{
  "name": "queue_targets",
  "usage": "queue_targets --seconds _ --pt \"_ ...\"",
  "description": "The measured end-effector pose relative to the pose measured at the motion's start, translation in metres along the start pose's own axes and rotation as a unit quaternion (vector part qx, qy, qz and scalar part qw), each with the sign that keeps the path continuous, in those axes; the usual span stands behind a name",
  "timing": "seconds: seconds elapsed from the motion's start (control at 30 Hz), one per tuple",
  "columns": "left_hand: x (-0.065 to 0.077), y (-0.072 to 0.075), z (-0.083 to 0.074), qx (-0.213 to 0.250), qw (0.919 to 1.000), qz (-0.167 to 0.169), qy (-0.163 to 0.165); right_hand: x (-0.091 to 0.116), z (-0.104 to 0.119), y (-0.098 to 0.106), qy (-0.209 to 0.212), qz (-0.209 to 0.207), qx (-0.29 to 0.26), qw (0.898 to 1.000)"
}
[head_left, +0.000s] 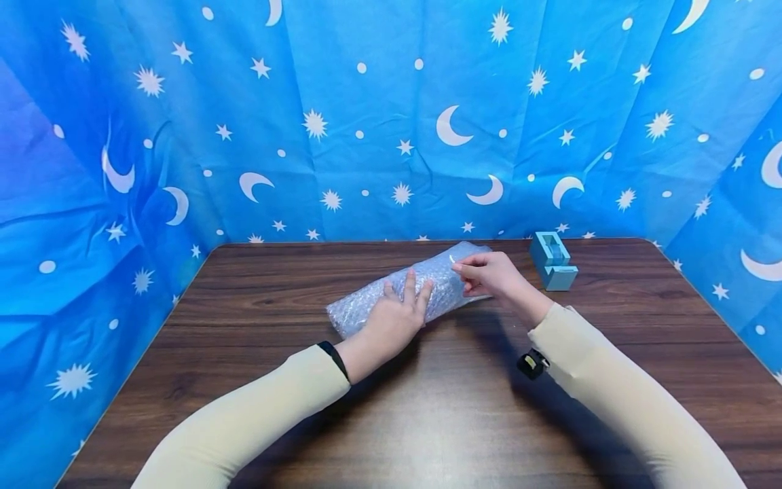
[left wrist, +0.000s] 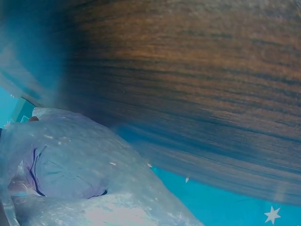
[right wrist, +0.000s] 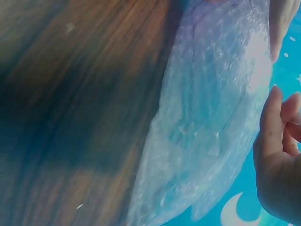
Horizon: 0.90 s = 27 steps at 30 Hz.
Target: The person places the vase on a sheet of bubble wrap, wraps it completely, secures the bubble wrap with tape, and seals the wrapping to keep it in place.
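A roll of clear bubble wrap (head_left: 360, 303) lies slantwise on the table, with something bluish and purple showing faintly through it in the right wrist view. My left hand (head_left: 394, 322) rests on the roll's near side with its fingers spread over the wrap. Above the roll's right end, my right hand (head_left: 489, 275) pinches a small shiny strip of clear tape (head_left: 452, 259) between thumb and forefinger. The right wrist view shows the curled fingers (right wrist: 270, 122) beside the bubble wrap (right wrist: 211, 103); the tape itself cannot be made out there.
A light-blue tape dispenser (head_left: 559, 277) stands at the back right, just beyond my right wrist. The dark wooden table (head_left: 256, 285) ends at a blue curtain (head_left: 379, 88) with moons and stars.
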<state>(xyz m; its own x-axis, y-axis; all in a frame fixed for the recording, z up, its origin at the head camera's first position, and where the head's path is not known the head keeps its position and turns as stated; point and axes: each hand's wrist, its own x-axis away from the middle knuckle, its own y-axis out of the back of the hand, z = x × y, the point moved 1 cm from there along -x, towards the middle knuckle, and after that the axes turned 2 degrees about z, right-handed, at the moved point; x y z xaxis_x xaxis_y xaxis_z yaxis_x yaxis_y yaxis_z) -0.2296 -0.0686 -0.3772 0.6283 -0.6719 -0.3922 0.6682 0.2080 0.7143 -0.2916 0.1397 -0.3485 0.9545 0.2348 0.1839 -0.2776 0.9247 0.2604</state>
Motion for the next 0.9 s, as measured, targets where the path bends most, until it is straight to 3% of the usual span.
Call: queue_targets --seconds 0.27,0.43,0.6,0.77,0.9 --pt "-0.002 -0.002 -0.003 -0.008 1.0 -0.002 -0.002 -0.01 0.002 -0.012 -0.017 0.005 0.011 1.0" --pt "-0.003 -0.001 -0.003 -0.004 0.9999 0.014 -0.008 -0.012 0.0 -0.015 -0.021 0.004 0.02 1.0" --pt "-0.003 -0.001 -0.001 0.018 0.9994 0.029 -0.009 -0.013 -0.006 -0.021 -0.028 0.001 -0.01 1.0" --pt "-0.001 -0.004 0.003 0.041 0.9991 -0.001 0.002 -0.013 -0.013 -0.026 -0.021 0.0 -0.068 0.997" --pt "-0.001 -0.006 0.007 0.033 0.9991 -0.026 0.007 -0.013 -0.011 -0.03 -0.016 -0.008 -0.079 0.997"
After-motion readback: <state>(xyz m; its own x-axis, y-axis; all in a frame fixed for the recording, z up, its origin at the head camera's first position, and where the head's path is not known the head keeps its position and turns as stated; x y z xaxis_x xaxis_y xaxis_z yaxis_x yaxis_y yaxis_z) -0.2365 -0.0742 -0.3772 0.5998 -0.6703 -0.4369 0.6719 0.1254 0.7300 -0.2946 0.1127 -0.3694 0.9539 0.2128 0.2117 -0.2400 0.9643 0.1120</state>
